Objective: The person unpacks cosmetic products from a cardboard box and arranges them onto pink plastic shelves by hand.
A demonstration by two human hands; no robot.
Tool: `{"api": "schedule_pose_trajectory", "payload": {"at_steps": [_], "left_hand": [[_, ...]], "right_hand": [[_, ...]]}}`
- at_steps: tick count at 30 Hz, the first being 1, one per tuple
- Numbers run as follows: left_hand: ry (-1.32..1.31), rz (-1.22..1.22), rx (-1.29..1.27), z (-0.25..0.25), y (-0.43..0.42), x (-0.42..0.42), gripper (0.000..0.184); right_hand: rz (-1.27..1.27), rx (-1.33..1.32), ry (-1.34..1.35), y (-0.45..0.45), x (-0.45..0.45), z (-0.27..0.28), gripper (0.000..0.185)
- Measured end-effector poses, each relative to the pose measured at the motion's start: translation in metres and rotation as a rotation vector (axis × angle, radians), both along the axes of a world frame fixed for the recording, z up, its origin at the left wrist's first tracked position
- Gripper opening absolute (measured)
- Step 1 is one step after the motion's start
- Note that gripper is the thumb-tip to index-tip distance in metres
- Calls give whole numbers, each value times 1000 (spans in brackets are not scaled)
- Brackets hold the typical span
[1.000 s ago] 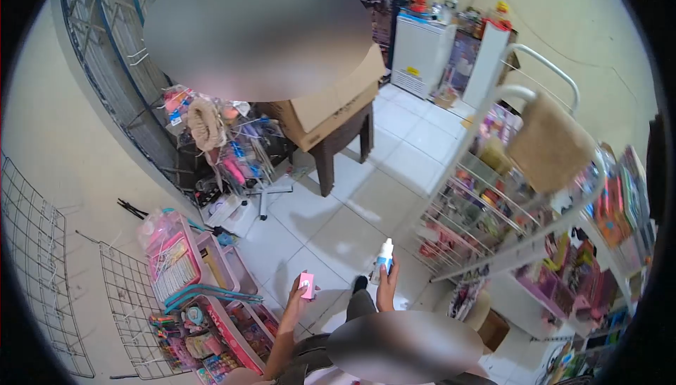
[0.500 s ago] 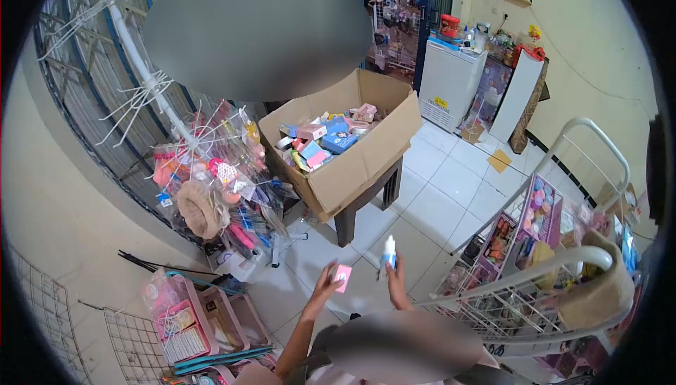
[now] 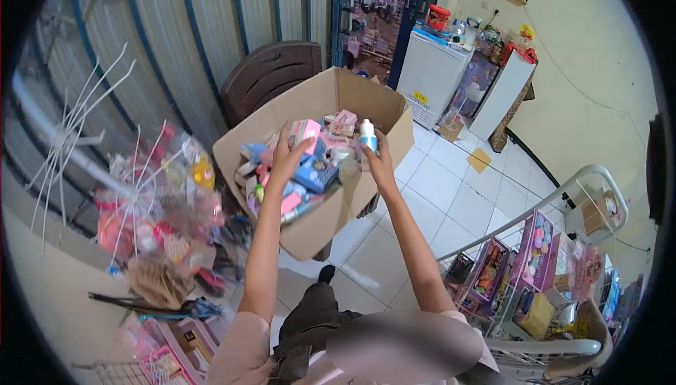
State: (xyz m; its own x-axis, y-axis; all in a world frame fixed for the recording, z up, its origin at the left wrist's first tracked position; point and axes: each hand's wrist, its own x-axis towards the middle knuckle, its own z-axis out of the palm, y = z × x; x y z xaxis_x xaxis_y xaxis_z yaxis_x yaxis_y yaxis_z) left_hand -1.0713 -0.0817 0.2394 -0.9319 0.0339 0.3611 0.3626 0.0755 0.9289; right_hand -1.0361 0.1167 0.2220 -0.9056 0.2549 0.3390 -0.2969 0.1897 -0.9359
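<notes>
My left hand (image 3: 287,158) is closed on a small pink box (image 3: 304,131) above the left part of a large open cardboard box (image 3: 327,219). In my right hand (image 3: 378,160) is a white and blue bottle (image 3: 368,137), held upright near the carton's right side. Small pink and blue boxes and other packets fill the carton, among them a blue box (image 3: 315,175) below my hands. The carton rests on a brown chair (image 3: 271,75), whose backrest shows behind it.
A white rack (image 3: 130,191) with hanging bagged goods stands at left. Pink drawers (image 3: 169,350) are at lower left. On the right is a white wire cart (image 3: 556,346) with purple baskets (image 3: 536,251). A white freezer (image 3: 431,72) stands farther back.
Both hands have moved up and forward from above the floor to over the carton, with the pink box and bottle still held. The view has shifted, and the carton now looks nearer.
</notes>
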Motion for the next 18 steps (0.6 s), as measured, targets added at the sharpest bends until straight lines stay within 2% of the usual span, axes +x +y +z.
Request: {"api": "schedule_pose_trajectory", "payload": {"at_steps": [1,2,4,6,8,10,11,13,14,16,17,18], "left_hand": [[-137,63,-81,-4,-2,-32,75],[-133,53,-84,-15,-4,-60,75],[-185,175,-508,-34,-6,-122,78],[-301,119,-753,-52,-7,-162,77],[-358,111,-913,-59,-2,-176,74],[-397,8,-1095,-99,-4,-207,70],[-385,5,-1114,-114,-6,-213,70],[-200,198,-968,-138,-6,-217,61],[-211,184,-976,-141,-5,-219,61],[-56,368,-1172,-135,-1,-215,50],[-66,341,-1180,-121,5,-209,50],[-88,361,-1088,-97,14,-204,45]], "right_hand": [[-25,54,-46,-1,-34,-6,48],[-34,84,-85,-5,-64,-9,51],[120,-48,-362,-9,-137,-36,54],[333,-124,-596,-14,-175,-37,52],[191,-216,-831,-21,-237,-104,45],[78,80,-801,-26,-265,-145,43],[74,60,-794,-30,-272,-152,43],[37,-270,-819,-34,-278,-167,36],[30,-279,-835,-29,-285,-180,36],[208,-361,-702,-14,-297,-208,23],[134,-228,-812,-11,-287,-179,11],[113,-240,-826,-8,-279,-155,11]]}}
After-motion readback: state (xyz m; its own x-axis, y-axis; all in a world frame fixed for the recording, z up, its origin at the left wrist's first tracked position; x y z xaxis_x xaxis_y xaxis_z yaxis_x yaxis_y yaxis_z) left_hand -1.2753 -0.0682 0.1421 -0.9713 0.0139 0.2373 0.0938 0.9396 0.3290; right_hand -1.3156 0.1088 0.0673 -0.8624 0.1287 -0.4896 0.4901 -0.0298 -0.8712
